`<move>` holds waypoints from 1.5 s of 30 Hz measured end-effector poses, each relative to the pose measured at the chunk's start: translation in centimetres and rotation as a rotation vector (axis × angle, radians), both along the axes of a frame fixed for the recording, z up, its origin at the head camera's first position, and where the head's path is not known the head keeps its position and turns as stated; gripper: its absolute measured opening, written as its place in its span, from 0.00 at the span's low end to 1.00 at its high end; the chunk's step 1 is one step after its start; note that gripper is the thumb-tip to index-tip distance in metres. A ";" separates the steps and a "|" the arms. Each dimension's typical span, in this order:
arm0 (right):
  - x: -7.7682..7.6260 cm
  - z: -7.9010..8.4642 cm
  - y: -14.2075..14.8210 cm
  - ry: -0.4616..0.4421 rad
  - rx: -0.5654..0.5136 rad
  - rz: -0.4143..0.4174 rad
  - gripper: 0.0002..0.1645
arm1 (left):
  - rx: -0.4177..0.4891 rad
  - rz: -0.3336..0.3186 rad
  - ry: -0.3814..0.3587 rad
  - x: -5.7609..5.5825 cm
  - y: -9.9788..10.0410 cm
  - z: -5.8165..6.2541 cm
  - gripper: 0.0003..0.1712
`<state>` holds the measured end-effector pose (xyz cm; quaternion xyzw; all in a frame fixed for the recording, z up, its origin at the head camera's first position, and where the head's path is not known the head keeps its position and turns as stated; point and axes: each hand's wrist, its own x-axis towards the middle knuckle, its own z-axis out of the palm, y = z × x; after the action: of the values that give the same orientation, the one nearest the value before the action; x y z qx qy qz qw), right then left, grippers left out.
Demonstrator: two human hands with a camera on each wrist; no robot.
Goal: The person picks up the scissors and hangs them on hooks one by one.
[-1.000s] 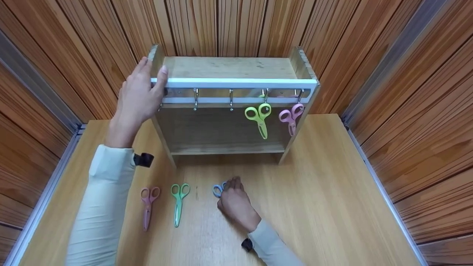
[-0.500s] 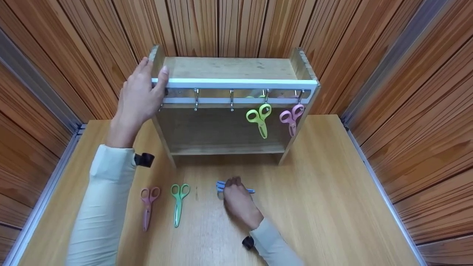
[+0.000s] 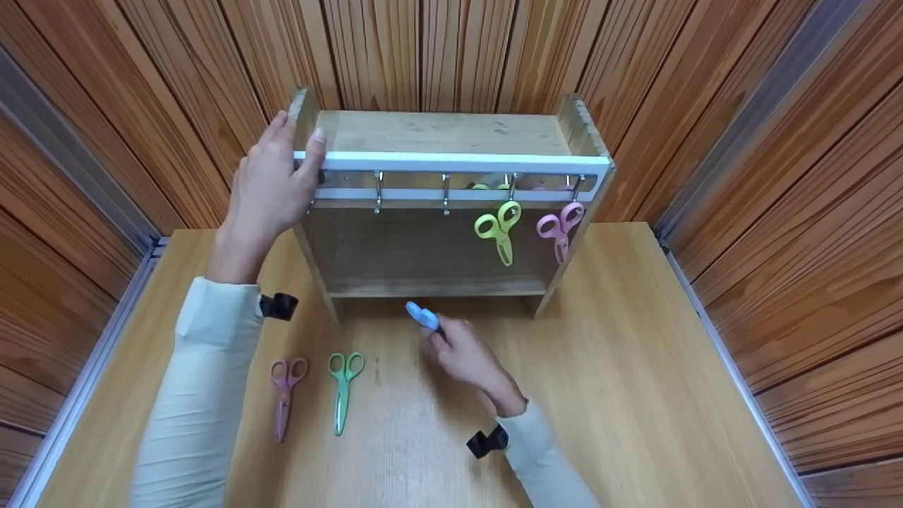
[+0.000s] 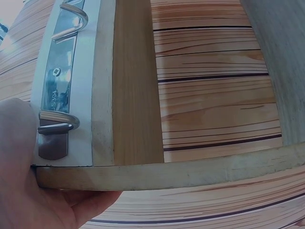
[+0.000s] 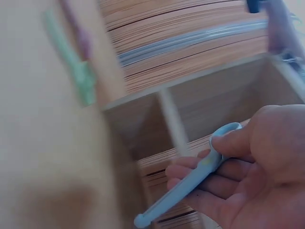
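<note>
My left hand (image 3: 271, 187) grips the upper left corner of a wooden shelf (image 3: 437, 130). The left wrist view shows its fingers (image 4: 97, 202) bent round behind the side board. Blue scissors (image 3: 422, 316) are held up off the table in my right hand (image 3: 471, 356), in front of the shelf; thumb and fingers pinch a handle loop in the right wrist view. From the shelf's hook rail (image 3: 416, 164), yellow-green scissors (image 3: 504, 248) and pink scissors (image 3: 561, 247) hang at the right. Dusty-pink scissors (image 3: 282, 409) and green scissors (image 3: 341, 401) lie on the table.
Metal hooks, including a left one (image 3: 379, 192) and a middle one (image 3: 445, 194), bear nothing. The shelf stands on a wooden table (image 3: 621, 395) against a panelled wall (image 3: 458, 53). Metal strips (image 3: 734, 367) edge the table's sides.
My right hand has picked the blue scissors up from the table, turned, and moved up toward the shelf. The left hand keeps its grip on the shelf corner.
</note>
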<state>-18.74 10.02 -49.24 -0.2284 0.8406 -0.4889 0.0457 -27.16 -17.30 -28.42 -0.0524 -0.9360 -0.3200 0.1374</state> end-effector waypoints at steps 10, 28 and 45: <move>-1.2 5.9 0.7 -0.184 -0.248 0.076 0.23 | 0.004 0.006 0.003 0.0 -0.1 -0.1 0.49; -3.7 11.7 0.8 -0.161 -0.402 0.131 0.19 | -0.004 -0.005 0.023 0.1 -0.1 -0.1 0.49; -5.3 12.1 0.1 -0.204 -0.446 0.095 0.18 | 0.005 0.000 0.010 0.2 0.0 -0.1 0.49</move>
<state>-24.04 10.14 -37.16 -0.2216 0.6914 -0.6800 0.1017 -27.01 -17.28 -28.56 -0.0536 -0.9345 -0.3219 0.1422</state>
